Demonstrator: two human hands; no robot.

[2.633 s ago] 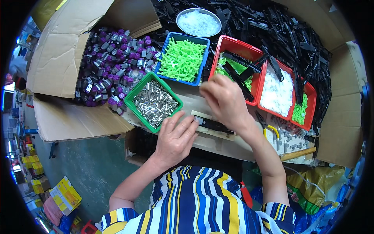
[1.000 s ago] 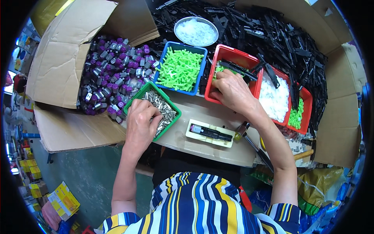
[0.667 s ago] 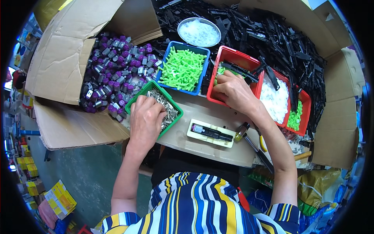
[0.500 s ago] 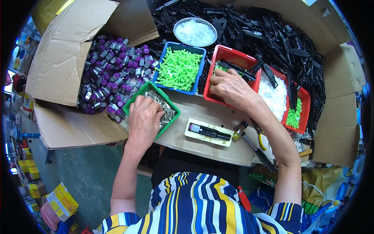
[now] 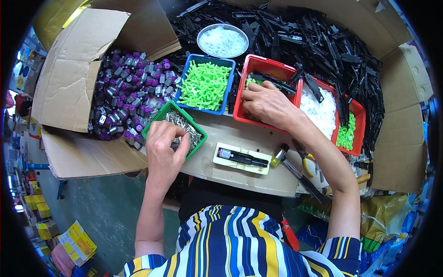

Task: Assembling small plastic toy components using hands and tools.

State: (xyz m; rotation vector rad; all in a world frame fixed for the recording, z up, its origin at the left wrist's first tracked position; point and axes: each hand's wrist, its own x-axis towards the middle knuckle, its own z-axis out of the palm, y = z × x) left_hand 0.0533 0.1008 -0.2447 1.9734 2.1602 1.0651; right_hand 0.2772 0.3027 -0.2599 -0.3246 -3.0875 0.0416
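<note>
My left hand (image 5: 165, 150) is over the near left edge of the green tray (image 5: 203, 140), which holds small silvery metal pins (image 5: 184, 124). Its thumb and fingers are bent together in a pinch; whatever is between them is too small to make out. My right hand (image 5: 270, 106) reaches into the left red tray (image 5: 236, 112), where green pieces and black parts lie. The fingers there curl downward, their tips hidden. Between the hands, a cream-coloured holder (image 5: 258, 170) carries a long black part (image 5: 247, 158) with a small purple-and-silver motor (image 5: 224, 153) at its left end.
Purple-and-grey motors (image 5: 134, 90) fill a cardboard box at left. Green sticks (image 5: 206, 85) lie in a blue tray. Farther right are white pieces (image 5: 320, 113) and green bits (image 5: 346, 132) in red trays. A hammer (image 5: 302, 180) and yellow-handled pliers (image 5: 308, 166) lie near the table edge. Behind are heaped black parts (image 5: 318, 51) and a round dish (image 5: 223, 40).
My left hand has drawn back slightly toward me, so its thumb and pinch now show. My right hand remains in the red tray. The whole view has shifted a little.
</note>
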